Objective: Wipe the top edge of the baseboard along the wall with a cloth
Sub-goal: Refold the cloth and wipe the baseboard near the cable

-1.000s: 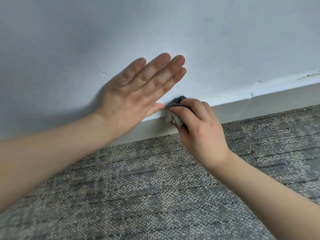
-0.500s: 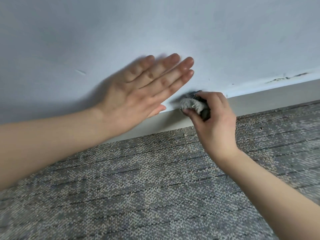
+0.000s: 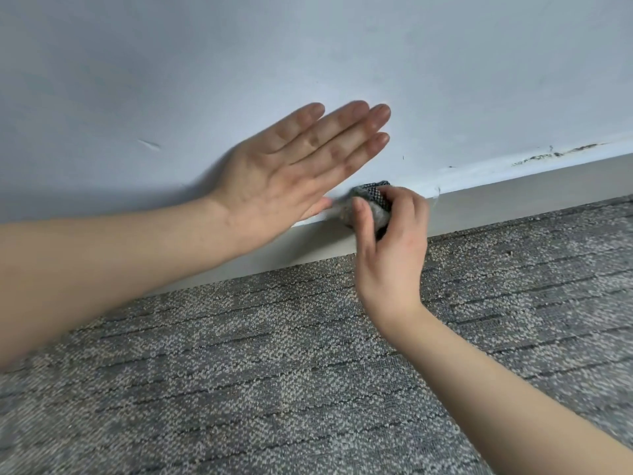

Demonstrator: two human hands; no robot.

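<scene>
Grey bunched cloth (image 3: 371, 204) sits on the top edge of the baseboard (image 3: 513, 200), gripped by the right hand (image 3: 390, 248) with thumb and fingers curled round it. Left hand (image 3: 287, 176) lies flat against the wall (image 3: 308, 56), fingers straight and together, just beside the cloth. Dark marks (image 3: 561, 153) line the wall above the baseboard farther right. Carpet (image 3: 239, 371) covers the floor.

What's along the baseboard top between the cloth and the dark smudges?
In the head view, mostly bare baseboard edge; just a small scuff near the cloth.
</scene>
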